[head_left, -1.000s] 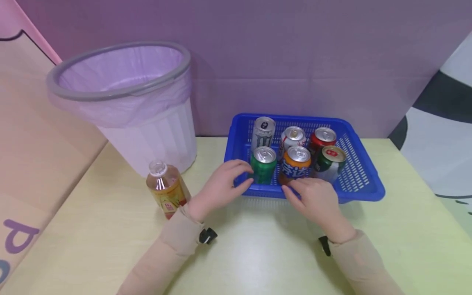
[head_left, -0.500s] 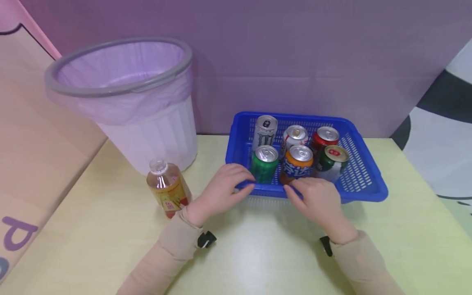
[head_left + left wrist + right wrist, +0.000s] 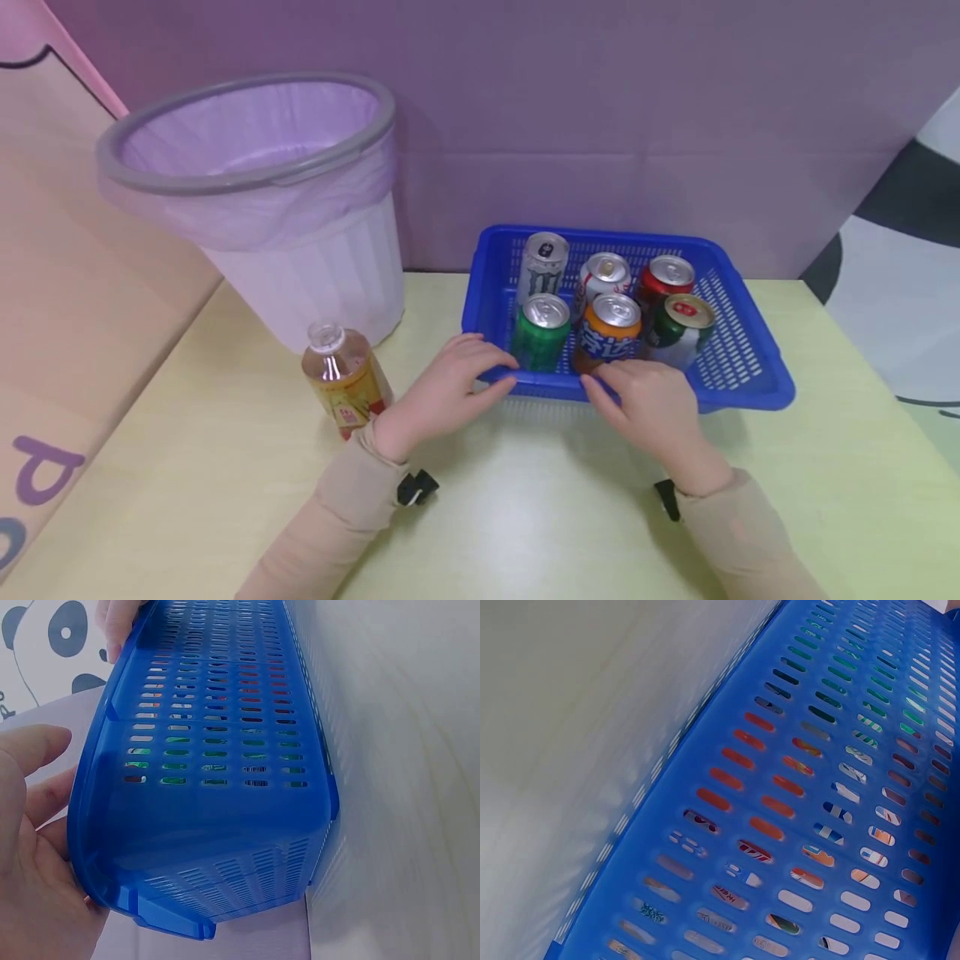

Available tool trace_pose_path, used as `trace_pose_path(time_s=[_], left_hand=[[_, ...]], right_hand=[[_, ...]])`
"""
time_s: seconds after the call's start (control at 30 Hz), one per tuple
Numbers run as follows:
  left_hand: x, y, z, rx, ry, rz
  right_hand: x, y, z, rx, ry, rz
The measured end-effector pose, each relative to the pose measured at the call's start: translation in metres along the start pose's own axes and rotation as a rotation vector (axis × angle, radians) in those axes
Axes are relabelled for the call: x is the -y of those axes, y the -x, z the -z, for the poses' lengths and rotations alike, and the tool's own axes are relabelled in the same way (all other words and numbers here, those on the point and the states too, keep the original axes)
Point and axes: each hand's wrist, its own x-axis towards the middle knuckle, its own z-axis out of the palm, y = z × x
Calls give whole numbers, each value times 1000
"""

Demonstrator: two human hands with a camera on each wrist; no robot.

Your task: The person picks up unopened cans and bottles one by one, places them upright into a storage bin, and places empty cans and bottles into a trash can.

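In the head view, a blue plastic basket (image 3: 772,392) holds several upright drink cans. In front are a green can (image 3: 542,342), an orange can (image 3: 609,337) and a dark green can with a gold lid (image 3: 678,333). Behind them stand a tall silver can (image 3: 543,271), a white can (image 3: 603,279) and a red can (image 3: 663,283). My left hand (image 3: 450,387) grips the basket's near rim by its left corner, fingers over it. Further right, my right hand (image 3: 647,408) holds the same rim beside the orange can. In the right wrist view, the slotted basket wall (image 3: 735,757) fills most of the picture.
A plastic bottle (image 3: 347,387) of amber drink, uncapped, stands left of my left forearm. Behind it rises a white bin (image 3: 315,275) with a purple liner and grey rim. All rest on a pale table (image 3: 517,517) against a purple backdrop (image 3: 637,108).
My left fingers have come down from beside the green can onto the basket rim. The right hand keeps its place on the rim. The whole head view has shifted slightly.
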Motion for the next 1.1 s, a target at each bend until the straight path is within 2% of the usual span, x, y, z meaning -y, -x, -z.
trace_pose_path(time_s=[0.33,0.47,0.67,0.83,1.1], left_hand=[[-7,-2,6,16,-22,-8],[-11,-2,11,14,3,-4],[-16,0,19,-12,40,-1],[-20,3,27,-34,36,-37],[-25,16,46,-123,-4,-90]], right_hand=[[-2,-1,1,-8,7,4],[-3,-2,2,-3,4,2],[-3,-2,2,-4,4,7],[-2,-3,2,-15,5,15],[1,-2,3,-8,-2,13]])
